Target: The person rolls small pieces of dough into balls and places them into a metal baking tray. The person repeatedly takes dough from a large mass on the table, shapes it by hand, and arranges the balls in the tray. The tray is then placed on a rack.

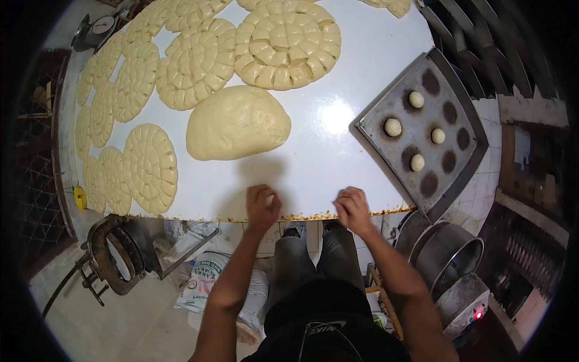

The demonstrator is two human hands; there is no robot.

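My left hand [263, 207] is at the table's front edge, its fingers curled around what looks like a small pale piece of dough [270, 199], mostly hidden. To its right, my right hand [353, 209] rests near the same edge with its fingers bent inward; whether anything is inside them is hidden. A large smooth mound of dough [237, 124] lies on the white table [316, 176] beyond my left hand. Several small round dough balls [392, 127] sit spaced apart on a dark-spotted metal baking tray [427, 178] at the right.
Scored rounds of divided dough [288, 45] cover the table's far and left parts. A dial scale [102, 25] stands at far left. Dark metal racks [479, 40] rise behind the tray. Below are a clamp-like iron machine [115, 255], a printed sack [203, 280] and a metal mixer bowl [457, 258].
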